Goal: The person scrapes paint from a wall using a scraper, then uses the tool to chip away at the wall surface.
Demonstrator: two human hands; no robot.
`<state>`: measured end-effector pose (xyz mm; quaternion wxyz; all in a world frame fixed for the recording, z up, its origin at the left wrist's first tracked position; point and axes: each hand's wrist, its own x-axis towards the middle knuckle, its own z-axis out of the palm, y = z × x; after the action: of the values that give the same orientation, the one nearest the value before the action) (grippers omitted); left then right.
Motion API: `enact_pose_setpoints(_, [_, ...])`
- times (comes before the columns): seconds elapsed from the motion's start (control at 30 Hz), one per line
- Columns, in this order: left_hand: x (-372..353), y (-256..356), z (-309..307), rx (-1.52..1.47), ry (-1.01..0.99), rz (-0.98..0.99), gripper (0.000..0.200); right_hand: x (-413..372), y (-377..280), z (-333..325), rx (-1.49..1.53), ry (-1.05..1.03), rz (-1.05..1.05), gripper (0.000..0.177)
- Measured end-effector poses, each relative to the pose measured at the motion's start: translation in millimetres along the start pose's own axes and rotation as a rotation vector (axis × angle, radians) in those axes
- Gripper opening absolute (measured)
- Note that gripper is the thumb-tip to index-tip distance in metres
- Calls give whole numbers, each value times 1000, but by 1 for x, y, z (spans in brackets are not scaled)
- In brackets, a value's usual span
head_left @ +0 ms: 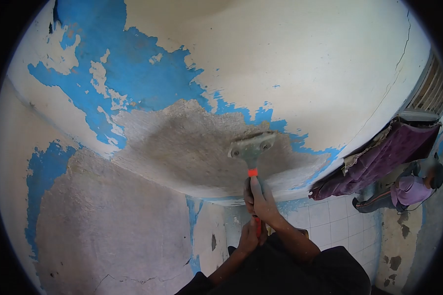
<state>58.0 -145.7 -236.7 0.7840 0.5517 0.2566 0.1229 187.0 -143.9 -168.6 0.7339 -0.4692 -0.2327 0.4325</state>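
Note:
A long-handled scraper point(251, 151) with a wide grey head and a red-orange handle lies against the wall, its blade on the bare grey plaster patch point(182, 142). My right hand point(262, 199) is wrapped round the upper handle, just below the orange collar. Lower down, my left hand point(250, 237) grips the red end of the handle. Above the blade, blue paint point(147, 69) shows in ragged edges beside cream paint point(290, 59).
At the right, a person point(411, 189) in a purple top is near a purple curtain point(386, 155) hanging under a slatted vent point(429, 88). White floor tiles point(325, 221) show below. Another wall point(108, 226) with exposed plaster stands at the left.

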Motion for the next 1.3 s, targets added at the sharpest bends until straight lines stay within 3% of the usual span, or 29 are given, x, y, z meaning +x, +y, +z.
enact_pose_setpoints(0.17, [10,8,-1,-36,-42,-9,59,6,-12,-5,14,-32,-4,40])
enact_pose_setpoints(0.27, [13,-44,-19,-153,-125,-71,60,1,18,-16,3,-17,49,39])
enact_pose_setpoints(0.37, [14,-49,-21,-106,-143,-113,61,-3,35,-27,31,46,88,39])
enact_pose_setpoints(0.6, [4,20,9,31,-31,-84,62,-4,-27,-7,140,58,32,39])
enact_pose_setpoints(0.7, [-1,12,9,87,-23,-41,63,-7,-17,-13,109,37,61,41])
enact_pose_setpoints(0.77, [-9,-9,5,64,-22,-117,63,-10,-5,-18,92,32,88,42])
enact_pose_setpoints(1.3, [-3,13,12,136,-6,-136,61,-10,-12,-16,36,102,91,45])
